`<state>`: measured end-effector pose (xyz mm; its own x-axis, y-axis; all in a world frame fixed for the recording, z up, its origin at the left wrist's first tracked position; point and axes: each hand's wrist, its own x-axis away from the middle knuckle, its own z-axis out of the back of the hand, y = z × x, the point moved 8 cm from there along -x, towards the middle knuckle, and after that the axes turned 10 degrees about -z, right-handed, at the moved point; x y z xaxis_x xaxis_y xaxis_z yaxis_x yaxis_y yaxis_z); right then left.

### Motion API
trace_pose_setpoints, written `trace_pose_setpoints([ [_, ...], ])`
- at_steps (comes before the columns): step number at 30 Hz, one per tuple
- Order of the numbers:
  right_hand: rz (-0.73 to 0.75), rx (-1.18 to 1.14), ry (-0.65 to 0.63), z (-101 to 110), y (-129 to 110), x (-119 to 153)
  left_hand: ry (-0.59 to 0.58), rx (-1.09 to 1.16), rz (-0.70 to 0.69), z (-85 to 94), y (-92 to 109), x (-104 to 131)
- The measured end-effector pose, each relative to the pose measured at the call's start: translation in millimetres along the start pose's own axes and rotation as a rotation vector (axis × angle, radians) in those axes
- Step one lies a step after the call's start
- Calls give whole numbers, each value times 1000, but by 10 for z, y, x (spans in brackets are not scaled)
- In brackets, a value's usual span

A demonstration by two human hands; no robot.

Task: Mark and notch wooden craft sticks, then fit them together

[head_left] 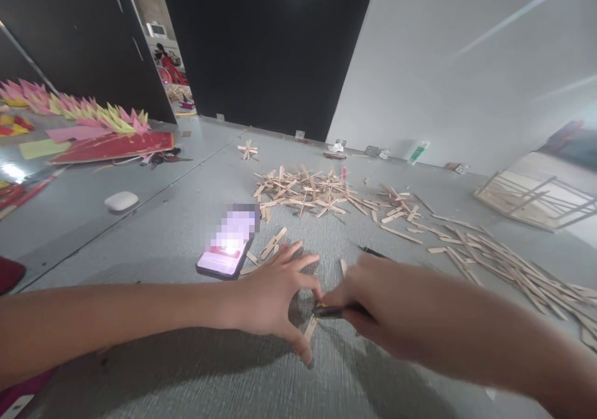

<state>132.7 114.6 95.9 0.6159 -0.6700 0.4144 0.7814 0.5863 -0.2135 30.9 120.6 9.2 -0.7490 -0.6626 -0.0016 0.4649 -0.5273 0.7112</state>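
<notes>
My right hand [373,294] is closed around a dark, slim tool that looks like a utility knife [330,311], with a bit of yellow near its tip. Its tip meets a short wooden stick [310,328] on the grey floor. Spread wide, my left hand [275,288] has its index fingertip by the stick's upper part and its thumb beside the lower end. Several notched wooden pieces [273,244] lie just beyond the left fingers. A thin black pen-like item [373,252] rests behind my right hand, partly hidden.
A phone [226,245] with a lit screen lies left of centre, near a white case [121,201]. Behind are a pile of short sticks [303,189] and a star-shaped stick piece [247,150]. Long sticks [508,263] and a stick frame [522,198] are at right.
</notes>
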Motion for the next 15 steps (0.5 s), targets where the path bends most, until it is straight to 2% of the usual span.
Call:
trace_pose_setpoints([
  [3, -16, -76, 65, -200, 195, 238, -44, 5, 29, -30, -25, 4],
  [6, -45, -71, 101, -238, 213, 275, -64, 22, 48, -32, -21, 5],
  [10, 18, 47, -58, -79, -112, -3, -46, -3, 28, -10, 5, 1],
  [15, 11, 118, -227, 211, -442, -525, 79, 31, -105, 42, 60, -6],
])
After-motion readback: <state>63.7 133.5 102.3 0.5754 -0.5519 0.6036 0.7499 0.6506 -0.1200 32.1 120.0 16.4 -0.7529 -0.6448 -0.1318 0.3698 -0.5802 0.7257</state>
